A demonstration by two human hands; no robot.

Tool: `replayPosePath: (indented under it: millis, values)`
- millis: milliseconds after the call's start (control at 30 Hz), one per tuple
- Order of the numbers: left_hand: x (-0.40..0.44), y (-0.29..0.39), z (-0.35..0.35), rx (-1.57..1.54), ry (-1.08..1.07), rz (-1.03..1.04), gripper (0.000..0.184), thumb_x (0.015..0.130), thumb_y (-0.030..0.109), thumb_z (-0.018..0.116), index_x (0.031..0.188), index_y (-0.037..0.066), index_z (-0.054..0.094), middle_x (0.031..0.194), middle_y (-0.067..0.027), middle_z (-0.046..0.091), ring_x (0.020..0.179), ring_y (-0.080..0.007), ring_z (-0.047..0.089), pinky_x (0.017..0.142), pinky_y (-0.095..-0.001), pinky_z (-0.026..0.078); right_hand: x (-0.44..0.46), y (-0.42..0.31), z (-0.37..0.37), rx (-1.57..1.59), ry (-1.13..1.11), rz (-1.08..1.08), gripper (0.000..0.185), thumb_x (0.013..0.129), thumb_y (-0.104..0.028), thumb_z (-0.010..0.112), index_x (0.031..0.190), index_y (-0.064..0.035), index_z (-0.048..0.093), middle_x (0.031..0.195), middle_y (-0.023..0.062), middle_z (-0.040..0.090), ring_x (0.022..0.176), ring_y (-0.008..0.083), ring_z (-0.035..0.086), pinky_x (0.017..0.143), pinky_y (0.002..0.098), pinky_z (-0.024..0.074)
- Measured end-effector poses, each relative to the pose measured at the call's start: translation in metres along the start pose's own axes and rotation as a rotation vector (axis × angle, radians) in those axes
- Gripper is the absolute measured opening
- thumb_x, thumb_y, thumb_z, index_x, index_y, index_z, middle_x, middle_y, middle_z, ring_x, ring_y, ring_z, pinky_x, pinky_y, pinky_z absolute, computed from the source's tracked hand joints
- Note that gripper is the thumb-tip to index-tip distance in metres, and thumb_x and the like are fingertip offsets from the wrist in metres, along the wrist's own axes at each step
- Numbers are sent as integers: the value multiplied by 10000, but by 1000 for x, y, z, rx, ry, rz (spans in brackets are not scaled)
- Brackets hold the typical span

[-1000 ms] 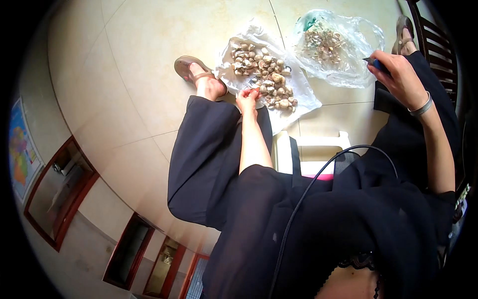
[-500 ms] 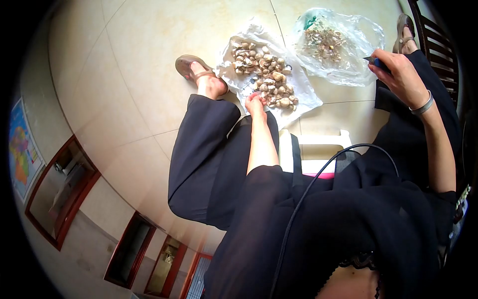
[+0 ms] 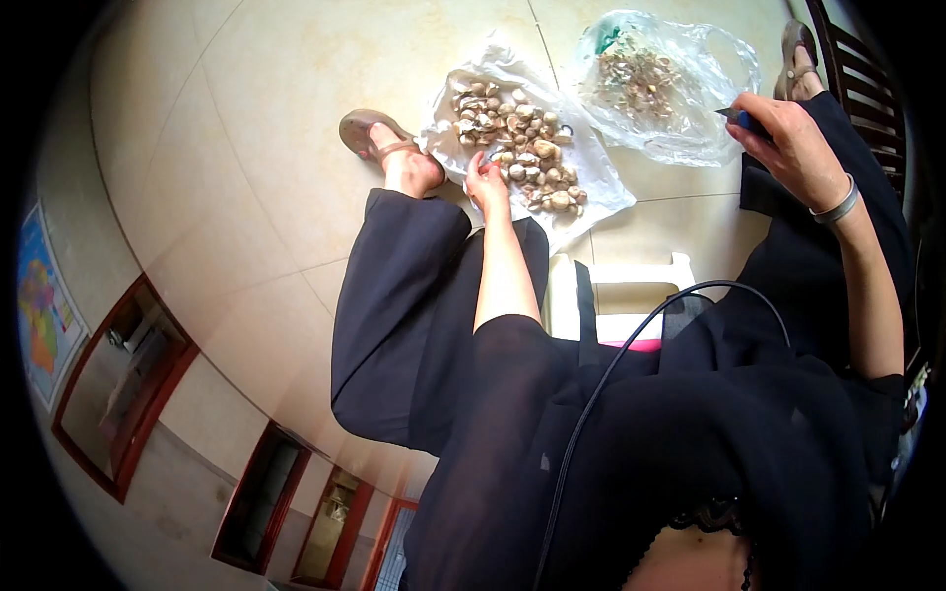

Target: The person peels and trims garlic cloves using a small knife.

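My left hand [image 3: 488, 189] is at the left edge of a pile of small brown-capped mushrooms [image 3: 540, 169]. Its fingers are slightly apart, with nothing visible between them. The mushrooms lie on a spread white plastic bag [image 3: 601, 202] on the floor. On the right, my right hand [image 3: 793, 148] is closed around a small knife [image 3: 746, 121] with a blue handle. The dark blade points left, toward a clear plastic bag [image 3: 690, 143]. That bag holds mushroom trimmings [image 3: 642, 83].
A white plastic stool [image 3: 631, 271] stands between my legs. A dark cable [image 3: 616, 360] runs across my clothes. Dark wooden slatted furniture [image 3: 865, 94] is at the right. The floor [image 3: 227, 177] is pale tile; my shoes [image 3: 370, 133] flank the bags.
My left hand has moved up and to the left, from the lower part of the mushroom pile to its left edge. My right hand with the knife has barely moved.
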State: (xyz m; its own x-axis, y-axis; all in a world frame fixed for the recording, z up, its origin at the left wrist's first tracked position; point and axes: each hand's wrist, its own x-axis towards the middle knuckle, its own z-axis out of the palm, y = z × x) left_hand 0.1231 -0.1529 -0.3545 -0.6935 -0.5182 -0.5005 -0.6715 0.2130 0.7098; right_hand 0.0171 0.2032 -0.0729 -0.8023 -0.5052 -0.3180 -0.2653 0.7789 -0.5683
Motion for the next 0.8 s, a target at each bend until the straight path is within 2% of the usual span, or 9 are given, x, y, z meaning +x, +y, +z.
replayPosePath:
  millis: [33,167,267,300,333,400,567,633,800]
  values:
    - [1,4,2,212,16,132,319,688,-24,611,996,55,591,822,-99,570,622,-190,551,561,-306,449,0,0,0,0,4,0,131,828,-106,542,805,-17,450,634,164,467,593,322,502,520,359,392]
    - [5,5,14,373,59,349,298,638,43,685,922,88,606,860,-116,507,795,-288,532,693,-365,431,0,1,0,4,-2,8,132,828,-109,544,807,-18,452,631,161,464,586,317,499,520,353,395]
    - [3,24,18,520,28,218,260,616,65,707,851,94,600,857,-122,514,785,-304,532,696,-381,426,0,-1,-1,-1,-4,26,134,827,-110,542,807,-17,448,635,165,469,596,326,502,525,358,399]
    - [8,20,21,492,65,239,227,582,72,733,761,87,593,821,-116,518,768,-282,529,686,-373,426,1,0,-1,-13,8,14,136,827,-111,542,808,-17,446,640,168,475,605,332,505,529,363,400]
    - [18,8,22,492,64,239,227,582,72,733,761,87,593,821,-116,518,768,-282,529,686,-373,426,0,0,-1,-25,19,0,137,827,-113,541,810,-16,445,645,171,480,613,337,509,533,369,401]
    - [35,0,19,348,-104,24,210,557,68,747,697,74,590,775,-111,516,751,-261,523,672,-363,425,0,1,-1,-38,14,4,138,826,-114,541,812,-17,444,648,173,485,618,341,513,535,374,402]
    - [25,11,9,390,-130,140,208,554,39,736,678,46,570,720,-101,550,669,-234,536,613,-339,431,-1,3,0,-35,6,15,136,823,-116,545,819,-19,449,648,175,496,617,342,520,535,379,405]
    - [22,14,8,413,-95,238,208,567,25,726,690,36,558,667,-97,566,616,-228,543,581,-333,435,-2,4,1,-28,-13,49,115,796,-56,562,838,-2,470,674,161,515,636,327,515,560,356,403]
    - [32,10,5,251,-63,101,186,605,35,714,682,37,545,594,-80,558,559,-193,533,558,-322,434,-2,5,0,-23,-2,29,124,805,-82,557,826,-7,461,661,166,511,623,335,519,539,363,405]
